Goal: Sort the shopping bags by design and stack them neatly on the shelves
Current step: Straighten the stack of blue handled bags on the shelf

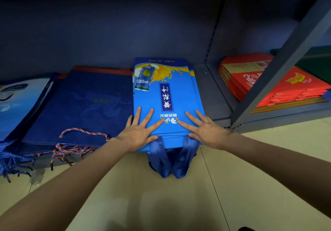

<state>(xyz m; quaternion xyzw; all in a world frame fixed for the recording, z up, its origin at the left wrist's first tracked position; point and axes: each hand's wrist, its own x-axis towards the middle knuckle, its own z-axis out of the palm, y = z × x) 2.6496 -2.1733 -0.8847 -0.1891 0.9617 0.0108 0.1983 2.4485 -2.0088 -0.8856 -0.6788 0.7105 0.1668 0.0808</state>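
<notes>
Both hands are flat on the top blue bag [168, 96] of a small pile on the low shelf [211, 94]. Left hand [138, 132] has fingers spread wide on the near left corner, right hand [206, 130] same on the near right, both thumbs hooked over the near edge. Neither is gripping anything, just pressing. My guess is that's to square the pile up and push it toward the back w/o the slick fabric sliding around. Print faces up and reads upside down from here, so the bag tops point at the person and the handles [170, 161] droop off the shelf edge toward the floor [161, 204].

Piles look sorted by design. Navy bags [86, 105] w/ multicolor rope handles [82, 132] sit just left of the blue pile, edges touching or nearly. Far left there's a pale blue-white pile [19, 101], only partly in frame. Red bags [268, 84] are well apart in the next bay on the right, past the upright [279, 66].

Shelf is dark grey metal, bottom tier, close to the floor. Floor is beige tile. Lighting's dim toward the back panel, can't see what's on the tier above.
</notes>
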